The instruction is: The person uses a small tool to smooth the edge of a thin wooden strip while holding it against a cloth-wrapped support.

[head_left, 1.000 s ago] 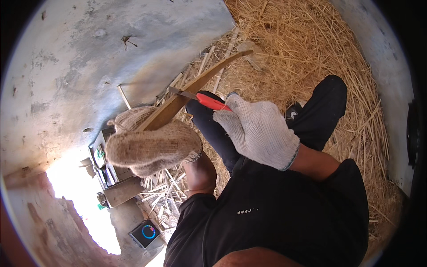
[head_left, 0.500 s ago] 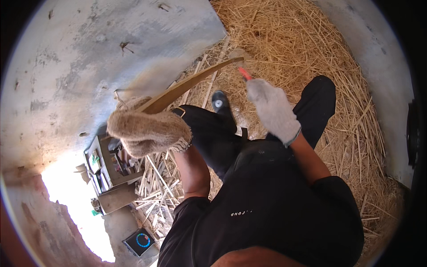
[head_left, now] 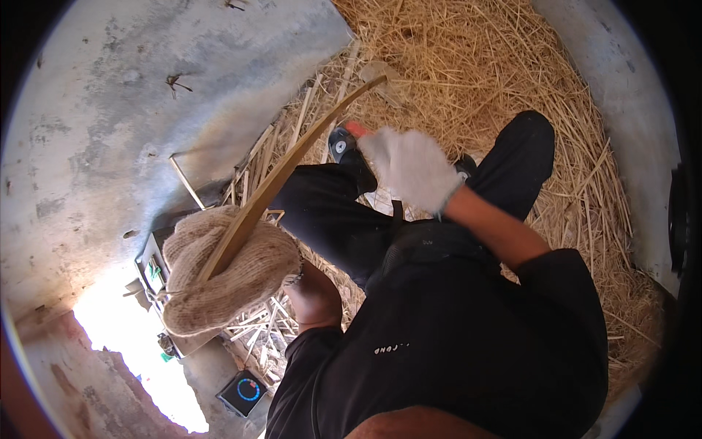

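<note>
A long curved strip of wood or bamboo (head_left: 272,181) rises from my left hand (head_left: 245,283), which wears a thick knitted glove. The fingers are wrapped round the strip's lower end, and its thin tip points up and away to the right. My right hand (head_left: 412,167), in a pale glove and slightly blurred, is closed on a tool with a red part (head_left: 356,129) showing past the fingers. The tool's working end cannot be made out. It is beside the strip's upper half, with a gap between them.
Loose straw and split slivers (head_left: 468,66) cover the floor round my legs. At left stand a pale wall (head_left: 110,110) and a partly hidden box (head_left: 152,267) near a bright opening. A black device with a blue ring (head_left: 243,394) lies at lower left.
My left hand has moved down and left, and the strip now stands more steeply. My right hand has swung left, bringing the red-handled tool away from the strip's tip.
</note>
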A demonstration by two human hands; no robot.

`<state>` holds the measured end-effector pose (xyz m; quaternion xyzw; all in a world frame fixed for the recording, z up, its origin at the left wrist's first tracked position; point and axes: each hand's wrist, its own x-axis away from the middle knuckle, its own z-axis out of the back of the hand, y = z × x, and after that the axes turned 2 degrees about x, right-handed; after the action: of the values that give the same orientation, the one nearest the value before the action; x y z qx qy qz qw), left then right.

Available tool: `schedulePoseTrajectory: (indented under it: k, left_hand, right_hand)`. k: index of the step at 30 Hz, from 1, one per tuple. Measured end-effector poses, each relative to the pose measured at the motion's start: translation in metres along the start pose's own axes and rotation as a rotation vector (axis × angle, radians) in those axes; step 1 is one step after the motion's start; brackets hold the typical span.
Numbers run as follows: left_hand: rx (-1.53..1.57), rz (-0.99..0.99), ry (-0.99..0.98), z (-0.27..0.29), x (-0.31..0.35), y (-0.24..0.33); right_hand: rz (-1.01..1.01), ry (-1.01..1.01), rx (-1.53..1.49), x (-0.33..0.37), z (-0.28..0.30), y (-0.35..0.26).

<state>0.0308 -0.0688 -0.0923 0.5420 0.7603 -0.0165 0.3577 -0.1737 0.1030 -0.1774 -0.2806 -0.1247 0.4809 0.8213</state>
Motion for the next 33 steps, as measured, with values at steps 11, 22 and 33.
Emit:
schedulePoseTrajectory:
  k: [11, 22, 33]
  left_hand:
    - [0.762, 0.141, -0.162, 0.012, -0.044, 0.0]
    - [0.671, 0.213, -0.188, -0.03, -0.026, -0.005]
    - [0.152, -0.037, -0.266, -0.027, -0.023, -0.009]
  right_hand:
    - [-0.196, 0.041, -0.478, -0.037, 0.006, 0.052]
    - [-0.029, 0.112, -0.267, -0.058, -0.047, 0.04]
    - [-0.656, -0.194, -0.131, -0.051, -0.06, 0.156]
